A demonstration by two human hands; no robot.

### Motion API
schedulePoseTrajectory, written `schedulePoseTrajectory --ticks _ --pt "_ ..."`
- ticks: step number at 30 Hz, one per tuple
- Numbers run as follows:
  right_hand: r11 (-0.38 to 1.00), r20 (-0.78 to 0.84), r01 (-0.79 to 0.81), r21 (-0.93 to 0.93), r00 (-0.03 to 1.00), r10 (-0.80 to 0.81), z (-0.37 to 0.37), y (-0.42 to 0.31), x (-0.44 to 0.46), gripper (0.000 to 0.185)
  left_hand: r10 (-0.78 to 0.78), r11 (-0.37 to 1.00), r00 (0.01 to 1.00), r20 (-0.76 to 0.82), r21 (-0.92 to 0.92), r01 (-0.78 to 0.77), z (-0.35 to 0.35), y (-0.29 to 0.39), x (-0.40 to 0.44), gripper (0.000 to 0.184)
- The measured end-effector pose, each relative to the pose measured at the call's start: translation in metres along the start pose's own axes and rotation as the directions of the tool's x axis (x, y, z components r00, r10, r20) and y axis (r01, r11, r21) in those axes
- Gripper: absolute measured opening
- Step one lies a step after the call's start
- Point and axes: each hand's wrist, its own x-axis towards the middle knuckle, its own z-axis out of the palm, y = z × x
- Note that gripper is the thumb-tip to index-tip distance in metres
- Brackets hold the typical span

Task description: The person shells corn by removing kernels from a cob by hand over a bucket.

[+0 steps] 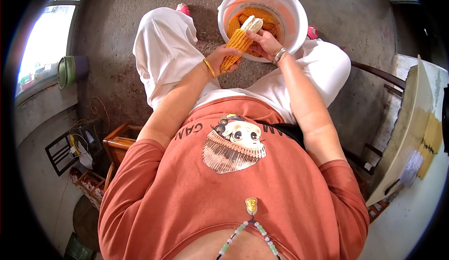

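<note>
An ear of corn (pixel 236 44) is showing tight rows of yellow-orange kernels along most of its length, while its far end is looking bare, whitish and rough. The left hand (pixel 220 58) is clasping the kernelled lower part; the right hand (pixel 267 44) is gripping near the bare end. The ear is slanting partly over a white bucket (pixel 297 21), where other orange ears (pixel 260 14) are lying.

We've got a bucket (pixel 300 19) in smooth, semi-glossy plastic; corn cob (pixel 238 40) w/ bumpy, slightly shiny kernels, rough & matt at its bare end. Bracelet (pixel 279 55): polished metal. Our trousers (pixel 163 42) & tee (pixel 187 176): soft matt cloth. Chair (pixel 122 141): glossy, prob. varnished wood. Floor (pixel 114 40): matt, rough, concrete-like.
</note>
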Motion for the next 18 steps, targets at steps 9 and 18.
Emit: schedulePoseTrajectory --ticks 9,18 --pt "0.999 0.047 0.001 0.039 0.999 -0.003 -0.006 -0.008 -0.003 0.038 -0.029 0.995 0.999 0.024 -0.100 0.032 -0.001 0.001 0.000 0.034" --pt "0.983 0.135 -0.015 0.183 0.991 -0.010 -0.012 -0.007 -0.002 0.036 0.084 0.978 0.994 -0.071 0.199 -0.069 0.006 0.007 0.000 0.034"
